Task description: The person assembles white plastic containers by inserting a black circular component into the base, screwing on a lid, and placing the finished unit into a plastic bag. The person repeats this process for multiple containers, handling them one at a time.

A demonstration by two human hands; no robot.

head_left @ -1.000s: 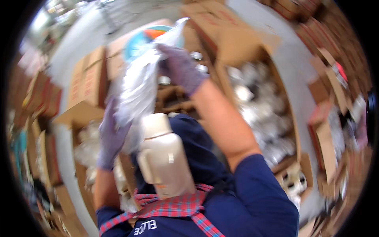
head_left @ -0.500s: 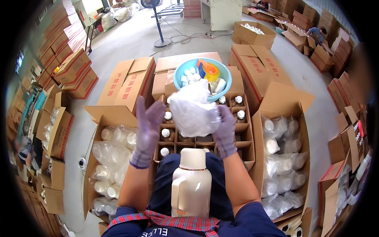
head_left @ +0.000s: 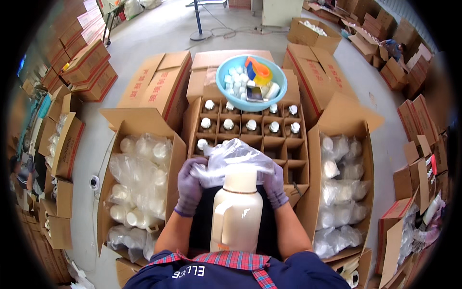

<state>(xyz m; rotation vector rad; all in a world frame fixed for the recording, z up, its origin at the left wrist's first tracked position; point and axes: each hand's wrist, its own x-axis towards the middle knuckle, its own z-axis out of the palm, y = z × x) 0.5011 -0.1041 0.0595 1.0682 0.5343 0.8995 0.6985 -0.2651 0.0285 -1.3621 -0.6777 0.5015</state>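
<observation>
A cream thermos jug [head_left: 237,219] with a side handle stands upright in my lap. Both gloved hands stretch a clear plastic bag [head_left: 236,156] between them, its near edge just behind the jug's lid. My left hand [head_left: 190,185] is closed on the bag's left edge, and my right hand [head_left: 274,185] grips its right edge. Beyond the bag lies a divided carton [head_left: 301,144] of bottles with white caps, partly covered by the plastic.
A blue basin [head_left: 226,98] with small white pieces, an orange-yellow item and a phone-like object rests behind the bottles. Open cartons of bagged cream jugs flank me, a left carton [head_left: 177,159] and a right carton [head_left: 313,168]. Closed cartons [head_left: 151,89] stand farther back.
The bag has come down toward me and spread out over the jug's lid area. My left hand, open and apart before, now holds its left edge. My right hand has moved nearer too.
</observation>
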